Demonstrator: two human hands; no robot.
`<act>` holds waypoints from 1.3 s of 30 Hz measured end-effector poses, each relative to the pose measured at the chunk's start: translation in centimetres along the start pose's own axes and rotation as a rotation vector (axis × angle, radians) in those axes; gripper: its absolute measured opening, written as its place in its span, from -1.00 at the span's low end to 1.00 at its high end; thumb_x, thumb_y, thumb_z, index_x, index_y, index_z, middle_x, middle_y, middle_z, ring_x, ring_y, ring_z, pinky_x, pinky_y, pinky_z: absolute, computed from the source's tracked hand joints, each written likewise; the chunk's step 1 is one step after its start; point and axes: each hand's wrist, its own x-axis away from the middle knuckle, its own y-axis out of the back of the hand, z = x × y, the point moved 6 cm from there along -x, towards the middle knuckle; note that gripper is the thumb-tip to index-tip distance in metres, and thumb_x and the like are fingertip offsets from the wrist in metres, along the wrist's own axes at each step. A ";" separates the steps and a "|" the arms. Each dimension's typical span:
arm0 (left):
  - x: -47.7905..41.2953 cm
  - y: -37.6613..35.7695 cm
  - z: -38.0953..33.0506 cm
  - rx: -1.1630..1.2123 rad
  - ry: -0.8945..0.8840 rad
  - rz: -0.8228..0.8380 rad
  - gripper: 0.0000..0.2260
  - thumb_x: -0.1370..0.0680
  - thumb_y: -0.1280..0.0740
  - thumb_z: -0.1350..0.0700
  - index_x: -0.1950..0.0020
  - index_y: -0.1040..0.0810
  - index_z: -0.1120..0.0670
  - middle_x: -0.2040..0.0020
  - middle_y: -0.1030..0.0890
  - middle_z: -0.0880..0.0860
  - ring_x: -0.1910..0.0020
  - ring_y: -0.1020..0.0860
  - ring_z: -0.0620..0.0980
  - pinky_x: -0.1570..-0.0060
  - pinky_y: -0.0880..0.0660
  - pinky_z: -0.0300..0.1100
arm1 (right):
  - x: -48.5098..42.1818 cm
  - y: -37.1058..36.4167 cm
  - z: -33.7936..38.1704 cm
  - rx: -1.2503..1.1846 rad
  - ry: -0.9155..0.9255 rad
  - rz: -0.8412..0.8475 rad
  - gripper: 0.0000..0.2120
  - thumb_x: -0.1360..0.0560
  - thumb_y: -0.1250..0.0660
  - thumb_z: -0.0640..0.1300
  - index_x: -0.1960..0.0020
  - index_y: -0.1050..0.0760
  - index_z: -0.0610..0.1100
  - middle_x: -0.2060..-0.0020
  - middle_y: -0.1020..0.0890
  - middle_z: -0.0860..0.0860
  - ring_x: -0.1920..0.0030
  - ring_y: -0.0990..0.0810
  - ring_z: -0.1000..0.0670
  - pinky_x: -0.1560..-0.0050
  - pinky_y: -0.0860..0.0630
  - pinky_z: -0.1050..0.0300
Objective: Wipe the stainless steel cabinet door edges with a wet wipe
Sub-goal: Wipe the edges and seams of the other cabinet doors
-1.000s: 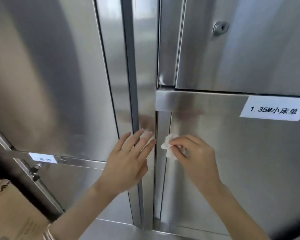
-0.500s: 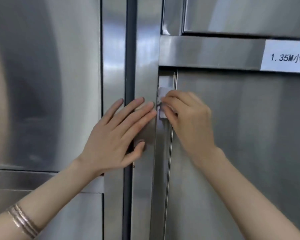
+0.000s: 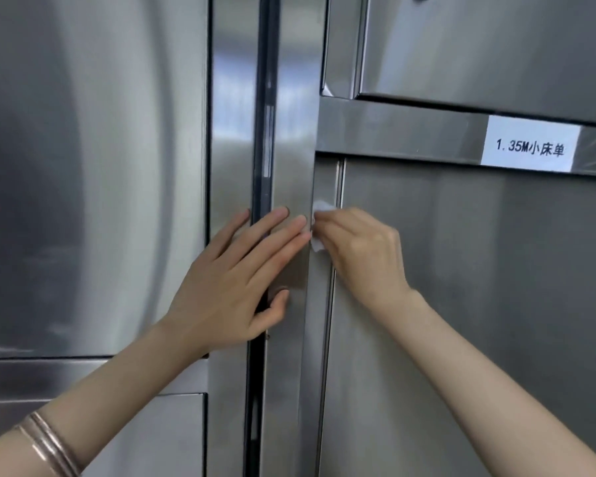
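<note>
1. While the wet wipe (image 3: pixel 324 205) sits bunched against the edge strip (image 3: pixel 319 339) of the lower right cabinet door (image 3: pixel 461 304), on the side nearest the post and a little below its top corner, the right hand (image 3: pixel 362 251) pinches it with curled fingers. Only two white tufts show, one above and one below the fingertips.
2. Done well, this stroke likely calls for firm, even pressure straight along the narrow strip. The wipe should press into the groove beside the door panel, so that grime in the crease is lifted rather than pushed along. A clean face of the wipe may be worth turning out before the next edge.
3. Just beside the wipe, the left hand (image 3: pixel 234 280) lies flat and spread on the upright steel post (image 3: pixel 289 149), fingers straight across the dark seam (image 3: pixel 264 132), fingertips almost touching the wipe. It holds nothing and appears to brace the person.
4. Counted: one wipe, two hands, four door panels in view, and one white printed label (image 3: pixel 530 148) on the crossbar above the door. Thin bangles (image 3: pixel 49 445) circle the left wrist; their number is hard to tell.
</note>
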 end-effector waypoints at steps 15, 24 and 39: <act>0.1 -0.2 0.1 0.012 -0.013 -0.021 -0.45 -0.51 -0.22 0.02 -0.49 -0.32 0.14 -0.50 -0.30 0.05 -0.51 -0.22 0.04 -0.47 -0.17 0.08 | -3.2 0.5 -1.1 0.006 -0.085 -0.162 -0.91 -0.34 -0.44 -0.37 0.18 -0.65 -0.24 0.15 -0.70 -0.06 0.19 -0.66 -0.09 0.30 -0.58 0.10; 0.1 0.0 0.0 0.007 0.000 0.019 -0.45 -0.51 -0.23 0.02 -0.48 -0.32 0.16 -0.50 -0.31 0.07 -0.51 -0.22 0.06 -0.46 -0.18 0.10 | -2.8 0.8 -1.2 0.001 -0.025 -0.080 -0.95 -0.39 -0.41 -0.32 0.17 -0.65 -0.23 0.17 -0.69 -0.07 0.20 -0.65 -0.12 0.34 -0.57 0.03; -0.7 0.8 -1.3 0.038 -0.112 0.035 -0.53 -0.44 -0.29 0.12 -0.31 -0.50 0.29 -0.31 -0.52 0.22 -0.38 -0.42 0.16 -0.45 -0.21 0.11 | 12.7 -2.6 3.2 -0.093 0.027 -0.019 -0.90 -0.48 -0.35 -0.29 0.17 -0.63 -0.23 0.14 -0.68 -0.04 0.19 -0.64 -0.05 0.23 -0.57 0.15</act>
